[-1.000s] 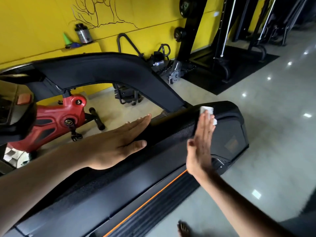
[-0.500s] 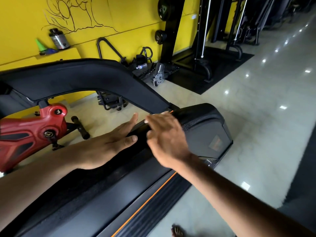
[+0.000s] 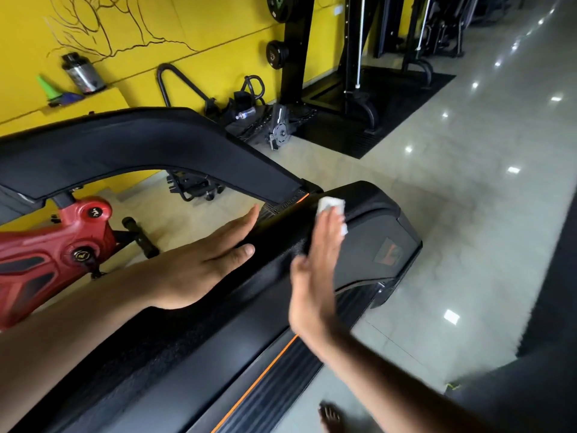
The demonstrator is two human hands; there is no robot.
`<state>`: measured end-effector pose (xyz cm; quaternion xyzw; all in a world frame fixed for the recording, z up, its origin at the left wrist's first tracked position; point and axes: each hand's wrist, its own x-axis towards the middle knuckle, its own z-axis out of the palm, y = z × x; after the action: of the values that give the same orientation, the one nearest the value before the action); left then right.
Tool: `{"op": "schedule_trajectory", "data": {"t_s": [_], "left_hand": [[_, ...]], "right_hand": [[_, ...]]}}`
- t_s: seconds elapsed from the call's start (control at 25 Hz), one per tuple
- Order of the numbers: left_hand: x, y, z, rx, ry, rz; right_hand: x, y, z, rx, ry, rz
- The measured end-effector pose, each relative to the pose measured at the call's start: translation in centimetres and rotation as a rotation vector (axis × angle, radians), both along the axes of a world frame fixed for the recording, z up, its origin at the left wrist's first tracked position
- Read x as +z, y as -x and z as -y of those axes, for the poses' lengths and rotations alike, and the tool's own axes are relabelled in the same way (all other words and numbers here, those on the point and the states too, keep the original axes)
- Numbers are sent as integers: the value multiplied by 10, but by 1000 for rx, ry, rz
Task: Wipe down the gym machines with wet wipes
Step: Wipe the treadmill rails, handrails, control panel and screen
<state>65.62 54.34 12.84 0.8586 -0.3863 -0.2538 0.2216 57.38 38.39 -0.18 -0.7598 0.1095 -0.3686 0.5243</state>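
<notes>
A black treadmill [image 3: 193, 364] with an orange stripe runs across the view, its motor hood [image 3: 371, 245] at the far end and a curved black handrail [image 3: 131, 148] above. My left hand [image 3: 203, 264] lies flat, fingers straight, on the treadmill's side rail. My right hand [image 3: 315, 270] is also flat, fingers straight, pressing a white wet wipe [image 3: 331, 207] against the edge of the motor hood. The wipe sticks out past my fingertips; most of it is hidden under my fingers.
A red exercise bike [image 3: 50, 254] stands left behind the treadmill. Against the yellow wall are a ledge with a metal bottle [image 3: 82, 73], loose attachments on the floor, and a black cable machine [image 3: 359, 67] on a mat. Shiny grey floor lies right. My bare foot [image 3: 329, 415] shows below.
My right hand has swung from palm-down on the rail, beside my left hand, back out to the hood's edge, and the wipe shows again. My left hand stays on the rail.
</notes>
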Motion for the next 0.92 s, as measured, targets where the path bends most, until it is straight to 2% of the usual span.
{"op": "schedule_trajectory", "data": {"t_s": [0.08,0.16,0.32,0.4,0.48,0.56,0.72,0.8,0.92], "left_hand": [[-4,-6,11,-6,10,2],[-4,-8,22,-5,8,-3],[-1,-10,34,51,28,-60],[-1,-12,34,58,32,-62],[-2,-12,34,38,13,-35],[-5,-14,34,14,-8,-3],[-4,-14,36,15,-17,2],[-2,-13,38,43,-9,-14],[2,-19,39,151,157,-22]], "right_hand": [[-9,28,-36,141,228,52],[-23,17,-13,101,272,55],[-23,-33,56,-194,-114,-7],[-16,-26,32,-154,-211,-9],[-8,-2,-6,-21,-96,41],[-17,5,-7,38,6,71],[-23,-42,100,-162,17,-28],[-8,-57,138,-132,199,-143],[34,-50,116,89,526,-234]]}}
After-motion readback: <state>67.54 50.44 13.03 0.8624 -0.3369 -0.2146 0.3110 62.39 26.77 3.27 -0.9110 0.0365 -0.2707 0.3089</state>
